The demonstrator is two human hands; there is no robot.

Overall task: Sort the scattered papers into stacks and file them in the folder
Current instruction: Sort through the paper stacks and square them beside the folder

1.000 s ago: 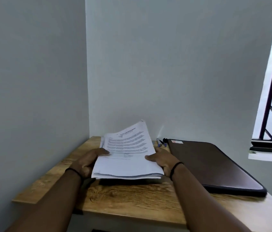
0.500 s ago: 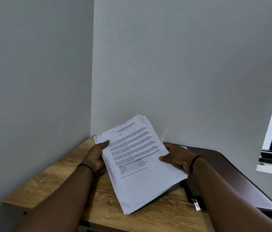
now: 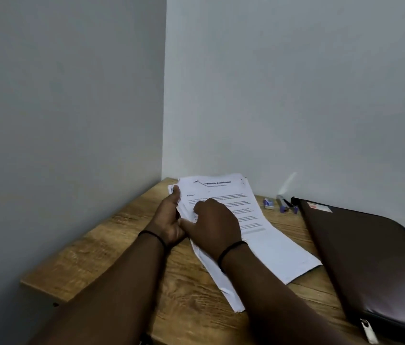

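Paper stack (image 3: 258,225) lies flat on the table (image 3: 111,245), toward the far left corner, its long right edge near the closed folder (image 3: 370,250). My left hand (image 3: 169,220) grips the stack's left edge, fingers curled round it. My right hand (image 3: 215,222) rests on top; I can't tell if its fingers pinch a sheet. I'd pin the left edge, lift one sheet at a time, read each heading, then start separate piles on bare wood near me. Folder's zip looks closed, so open it before filing.
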